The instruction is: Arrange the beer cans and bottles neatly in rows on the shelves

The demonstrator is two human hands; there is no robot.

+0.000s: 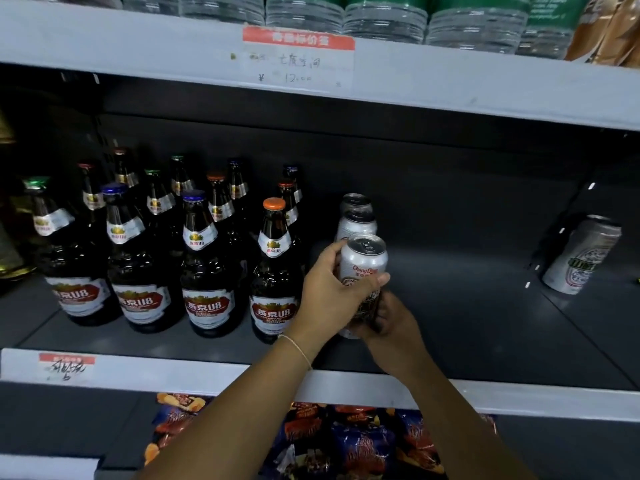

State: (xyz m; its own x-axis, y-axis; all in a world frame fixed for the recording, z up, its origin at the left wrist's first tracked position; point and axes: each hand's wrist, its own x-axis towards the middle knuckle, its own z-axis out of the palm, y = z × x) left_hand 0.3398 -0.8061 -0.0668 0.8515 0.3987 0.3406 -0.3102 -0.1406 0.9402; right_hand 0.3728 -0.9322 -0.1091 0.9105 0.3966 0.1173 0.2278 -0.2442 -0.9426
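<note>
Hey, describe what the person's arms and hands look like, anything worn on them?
Both forearms are bare, with no sleeves in view and no gloves. The left hand has a thin, light-coloured bracelet around its wrist. The right hand shows no bracelet, watch or ring that can be made out. No markings are visible on either arm.

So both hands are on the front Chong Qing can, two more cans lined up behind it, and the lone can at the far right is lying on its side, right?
Not quite. In the head view the lone can at the far right stands upright, not on its side. The rest holds: left hand and right hand hold the front Chong Qing can, two cans behind it.
</note>
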